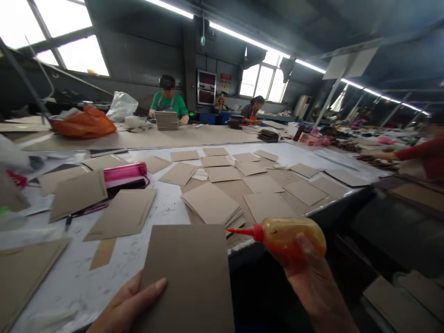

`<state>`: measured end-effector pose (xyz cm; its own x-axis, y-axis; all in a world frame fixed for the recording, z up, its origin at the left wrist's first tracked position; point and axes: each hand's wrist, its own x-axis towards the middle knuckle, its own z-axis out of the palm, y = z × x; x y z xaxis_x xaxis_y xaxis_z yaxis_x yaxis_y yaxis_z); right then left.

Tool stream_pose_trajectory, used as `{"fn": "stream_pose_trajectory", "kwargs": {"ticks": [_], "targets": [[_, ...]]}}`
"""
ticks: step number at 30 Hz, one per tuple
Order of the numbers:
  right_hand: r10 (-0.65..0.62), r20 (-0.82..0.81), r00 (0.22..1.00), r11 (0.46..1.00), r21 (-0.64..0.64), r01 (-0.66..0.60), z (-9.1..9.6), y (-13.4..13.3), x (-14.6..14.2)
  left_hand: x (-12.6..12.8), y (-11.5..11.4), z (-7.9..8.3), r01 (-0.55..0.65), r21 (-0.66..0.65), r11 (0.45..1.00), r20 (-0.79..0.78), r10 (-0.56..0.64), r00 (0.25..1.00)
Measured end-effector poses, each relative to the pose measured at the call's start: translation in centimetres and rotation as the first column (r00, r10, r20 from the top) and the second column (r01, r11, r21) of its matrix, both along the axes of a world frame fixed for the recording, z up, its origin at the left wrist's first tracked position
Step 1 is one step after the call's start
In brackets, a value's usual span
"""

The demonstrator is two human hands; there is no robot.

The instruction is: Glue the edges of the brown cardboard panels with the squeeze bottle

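Observation:
My left hand [133, 298] grips a grey-brown cardboard sheet [187, 277] by its left side, with the thumb lying on its face. A squeeze bottle [294, 233] of amber liquid, with a red nozzle, lies in my right hand [307, 273], the fingers wrapped round it. The nozzle tip points left, right at the sheet's upper right corner; whether it touches cannot be made out. Just beyond the sheet, a stack of cardboard pieces [211, 203] rests on the table [166, 212].
Many loose cardboard pieces [265, 206] are spread over the table. On the left lie a pink cylindrical case [125, 171] and a pen [86, 210]. An orange bag [85, 122] sits farther back. Co-workers work behind the table, a person in green [168, 104] among them.

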<state>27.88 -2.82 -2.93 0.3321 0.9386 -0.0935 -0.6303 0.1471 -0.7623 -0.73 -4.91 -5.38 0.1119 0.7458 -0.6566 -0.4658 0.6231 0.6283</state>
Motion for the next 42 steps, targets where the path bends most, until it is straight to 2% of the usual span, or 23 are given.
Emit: {"fn": "stream_pose_trajectory", "kwargs": {"ticks": [4, 9, 19, 26, 31, 42], "targets": [[0.002, 0.104, 0.995, 1.000, 0.024, -0.005, 0.0, 0.2, 0.1, 0.6, 0.4, 1.5, 0.029, 0.028, 0.999, -0.026, -0.029, 0.999], [-0.012, 0.186, 0.982, 0.998, 0.061, 0.000, -0.4, 0.7, 0.1, 0.3, 0.7, 1.9, 0.055, 0.045, 0.997, -0.067, -0.052, 0.996], [-0.017, 0.190, 0.982, 1.000, 0.009, 0.015, -0.5, 0.9, 0.5, 0.5, 1.8, 3.5, 0.109, 0.129, 0.986, -0.141, -0.090, 0.986], [0.005, 0.192, 0.981, 0.999, -0.046, 0.004, -1.0, 0.2, 0.4, 0.1, 3.0, 3.8, 0.175, 0.189, 0.966, -0.166, -0.144, 0.976], [-0.001, 0.201, 0.980, 0.996, -0.086, 0.019, -1.6, -0.3, 0.6, -0.1, 3.9, 3.9, 0.162, 0.255, 0.953, -0.174, -0.120, 0.977], [0.136, 0.280, 0.950, 0.987, -0.125, -0.104, -3.0, -1.5, 2.0, -0.1, 5.6, 5.3, 0.121, 0.316, 0.941, -0.174, -0.068, 0.982]]}}
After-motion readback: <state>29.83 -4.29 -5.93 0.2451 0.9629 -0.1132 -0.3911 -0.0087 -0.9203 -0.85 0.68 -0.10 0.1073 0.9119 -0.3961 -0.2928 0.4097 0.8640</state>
